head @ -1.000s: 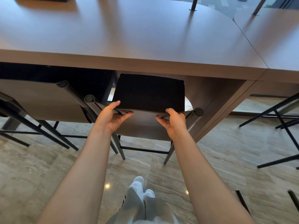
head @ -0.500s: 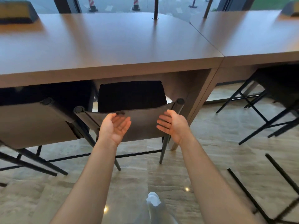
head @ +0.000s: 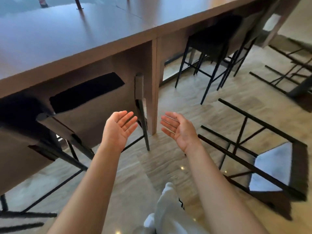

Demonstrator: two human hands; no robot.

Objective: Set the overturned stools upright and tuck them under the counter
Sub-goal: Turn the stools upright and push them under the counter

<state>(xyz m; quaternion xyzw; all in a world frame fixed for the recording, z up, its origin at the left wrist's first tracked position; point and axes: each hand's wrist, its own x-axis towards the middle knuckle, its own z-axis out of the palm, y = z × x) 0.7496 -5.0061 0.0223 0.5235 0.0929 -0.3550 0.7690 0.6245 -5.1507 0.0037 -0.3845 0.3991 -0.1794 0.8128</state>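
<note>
under the counter (head: 81, 54) an upright stool (head: 94, 115) sits tucked in, brown backrest toward the person. on the floor to its right an overturned stool (head: 299, 168) lies on its side, long black legs pointing toward the counter. left hand (head: 120, 128) and right hand (head: 179, 130) hover palms up, fingers relaxed, holding nothing.

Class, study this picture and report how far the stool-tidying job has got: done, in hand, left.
Done: the nearest stool stands upright, tucked under the counter; more stools stand under the next section. In hand: nothing; the left hand and right hand are open, palms up. Left: one overturned stool lies on the floor at the right, and another stool seems to lie farther back.
</note>
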